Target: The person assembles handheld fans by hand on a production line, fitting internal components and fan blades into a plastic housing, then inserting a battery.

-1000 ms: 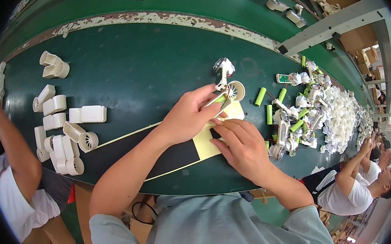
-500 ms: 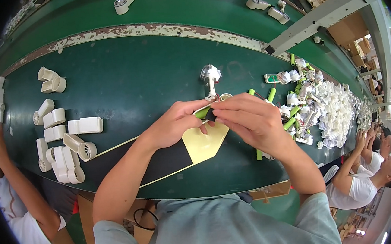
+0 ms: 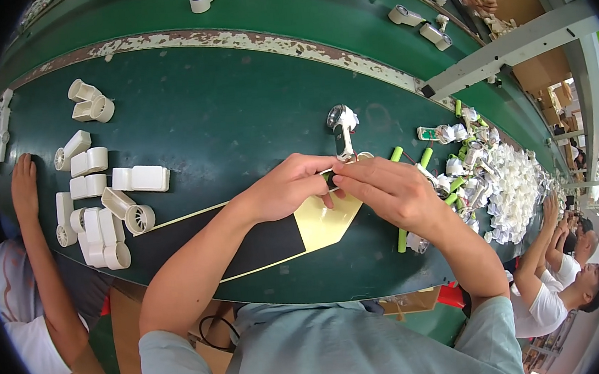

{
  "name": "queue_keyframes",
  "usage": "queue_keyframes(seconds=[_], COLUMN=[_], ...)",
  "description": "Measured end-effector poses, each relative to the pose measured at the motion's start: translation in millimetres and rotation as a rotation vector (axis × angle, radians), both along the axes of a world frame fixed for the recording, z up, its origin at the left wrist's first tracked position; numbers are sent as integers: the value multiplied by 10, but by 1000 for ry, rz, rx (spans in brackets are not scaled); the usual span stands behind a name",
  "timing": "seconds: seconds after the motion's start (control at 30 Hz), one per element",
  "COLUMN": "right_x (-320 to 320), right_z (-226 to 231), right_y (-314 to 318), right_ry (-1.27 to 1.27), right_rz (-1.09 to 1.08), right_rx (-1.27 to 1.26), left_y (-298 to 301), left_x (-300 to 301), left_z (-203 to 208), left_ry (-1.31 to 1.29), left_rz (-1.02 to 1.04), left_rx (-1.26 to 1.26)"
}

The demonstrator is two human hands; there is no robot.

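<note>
My left hand point(image 3: 289, 188) is closed around a white plastic housing, mostly covered by my fingers. In it a green battery shows only as a sliver beside a small black pad point(image 3: 329, 179). The fingers of my right hand point(image 3: 392, 189) are pinched together at the pad and the housing's edge. Just beyond my fingertips, a white fan head with a circuit board point(image 3: 342, 130) lies on the table, with red wires running toward the housing. Under my hands is a sheet with bare yellow backing point(image 3: 328, 227) and a black part point(image 3: 268, 241).
White plastic housings point(image 3: 107, 232) stand grouped at left, near another person's arm point(image 3: 55, 279). A heap of white parts point(image 3: 517, 189) with green batteries point(image 3: 402, 240) lies at right. A raised chipped rail point(image 3: 230, 40) crosses behind; a metal post point(image 3: 509, 55) stands far right.
The black pad has moved down onto the green battery, which now shows much less. My head view has shifted slightly, and the neighbour's hand at left has moved on the table.
</note>
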State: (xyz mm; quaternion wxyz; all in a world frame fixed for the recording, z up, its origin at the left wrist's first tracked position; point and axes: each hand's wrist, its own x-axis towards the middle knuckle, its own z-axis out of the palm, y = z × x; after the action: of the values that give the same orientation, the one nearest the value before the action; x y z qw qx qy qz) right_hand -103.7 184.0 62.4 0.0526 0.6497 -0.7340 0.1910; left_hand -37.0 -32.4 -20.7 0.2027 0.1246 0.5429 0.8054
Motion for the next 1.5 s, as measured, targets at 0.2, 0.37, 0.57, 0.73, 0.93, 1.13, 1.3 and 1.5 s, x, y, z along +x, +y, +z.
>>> queue_keyframes(seconds=[0.2,0.37,0.57,0.73,0.93,1.13,1.3,1.5], right_x=[-21,-10,70,129,188,150,6,67], right_z=[-51,-102,-159,-165,-122,-49,64,-25], right_y=[30,134,69,171,289,299,328,326], right_ry=[30,212,146,-18,-237,-301,-715,-1271], right_rz=[58,120,41,-13,-277,-390,-369,-267], right_rx=[-20,-26,-6,-14,-217,-245,-161,-135], left_y=[23,53,48,38,30,76,103,110], left_x=[15,19,20,10,13,64,154,206], left_z=[0,-28,-17,-25,2,85,89,211], left_ry=[-9,-19,4,-52,-145,-199,-153,-75], left_rz=[18,39,82,93,75,2,-70,17], left_rx=[-26,-35,-55,-49,57,281,238,352])
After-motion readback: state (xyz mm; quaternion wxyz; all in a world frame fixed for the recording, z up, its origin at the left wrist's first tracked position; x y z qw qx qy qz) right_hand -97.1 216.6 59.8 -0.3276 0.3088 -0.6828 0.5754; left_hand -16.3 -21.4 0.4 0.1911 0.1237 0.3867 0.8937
